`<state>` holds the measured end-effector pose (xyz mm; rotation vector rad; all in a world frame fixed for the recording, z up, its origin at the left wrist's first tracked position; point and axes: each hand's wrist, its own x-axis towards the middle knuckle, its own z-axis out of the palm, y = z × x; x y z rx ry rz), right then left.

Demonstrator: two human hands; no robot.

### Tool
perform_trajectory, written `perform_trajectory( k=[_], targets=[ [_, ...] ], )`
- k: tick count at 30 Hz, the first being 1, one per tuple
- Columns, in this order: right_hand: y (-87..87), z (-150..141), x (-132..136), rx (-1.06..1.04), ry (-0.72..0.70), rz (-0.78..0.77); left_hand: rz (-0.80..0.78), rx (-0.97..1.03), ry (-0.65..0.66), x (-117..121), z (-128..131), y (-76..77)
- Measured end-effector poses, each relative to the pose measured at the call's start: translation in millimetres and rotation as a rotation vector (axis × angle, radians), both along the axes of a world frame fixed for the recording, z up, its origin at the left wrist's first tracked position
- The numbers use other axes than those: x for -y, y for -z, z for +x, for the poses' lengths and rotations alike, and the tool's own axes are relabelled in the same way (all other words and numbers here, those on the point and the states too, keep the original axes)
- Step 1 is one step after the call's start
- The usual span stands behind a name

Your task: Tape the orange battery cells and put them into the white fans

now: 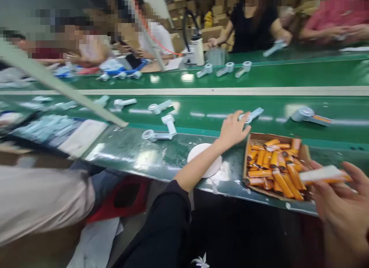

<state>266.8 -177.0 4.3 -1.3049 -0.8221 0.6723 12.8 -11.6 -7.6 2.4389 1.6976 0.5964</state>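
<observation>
the right hand (pixel 343 201) pinches an orange-and-white piece (pixel 325 176) between thumb and fingers, beside the right edge of a cardboard box (pixel 245 160) full of orange cylinders (pixel 284 181); a light grip near its middle, pale face kept up, would serve best, as squeezing could crease or shift that face. the left hand (pixel 233 129) reaches over the green belt (pixel 196 124) with its fingers loosely spread at the round end of a light-blue device (pixel 255 114), whose handle slants away to the right; whether they have closed on it, i cannot tell. taking it by the firm body, with the wrist kept high, would spare the loose pieces and the box's near corner a knock. the box sits on a glossy dark ledge (pixel 123 145) in front of the belt, close to the edge, so a forearm leaning there could tip it. a white disc (pixel 198 151) lies partly under the left forearm, and two pale blue parts (pixel 159 135) rest further left. a white rail (pixel 213 91) runs along beyond the belt. across it, a person in a black top (pixel 250 30) holds another light piece (pixel 275 48), with stacked cartons (pixel 213 32) behind; a red stool (pixel 129 202) stands below the ledge at left.
</observation>
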Motion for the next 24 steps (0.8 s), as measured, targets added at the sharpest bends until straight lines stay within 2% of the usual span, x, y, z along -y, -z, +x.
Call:
perform_trajectory(
  k=[2,5,9,12,14,15,17,19,22,24],
  targets=[
    [-6.8,3.3,9.7,0.034,-0.038,0.038,-0.038,-0.142,-0.042,-48.8,30.2,-0.6],
    [-7.2,10.8,16.8,0.087,-0.127,0.039,-0.167,-0.312,0.08,-90.6,51.4,6.0],
    [2.4,32.2,23.9,0.137,-0.094,0.018,-0.198,-0.384,0.308,-97.2,43.8,14.6],
    [1.8,43.5,8.3,0.189,-0.035,0.06,-0.203,-0.423,0.413,-93.8,37.9,16.2],
    [-6.1,42.2,-19.4,0.263,-0.039,0.132,-0.226,-0.443,0.44,-95.9,39.0,14.7],
    [-11.4,39.0,-38.3,0.3,-0.091,0.153,-0.242,-0.447,0.444,-98.2,40.7,13.3],
    [-21.4,29.8,-82.6,0.364,-0.283,0.136,-0.279,-0.445,0.448,-104.2,44.7,9.6],
    [-26.1,20.3,-129.0,0.457,-0.476,0.056,-0.316,-0.432,0.444,-109.5,48.4,6.0],
    [-19.6,11.8,-184.6,0.694,-0.628,-0.046,-0.344,-0.401,0.416,-112.3,52.6,3.4],
    [-10.2,10.9,-205.9,0.83,-0.688,-0.122,-0.345,-0.376,0.379,-111.4,55.0,3.9]
  ],
)
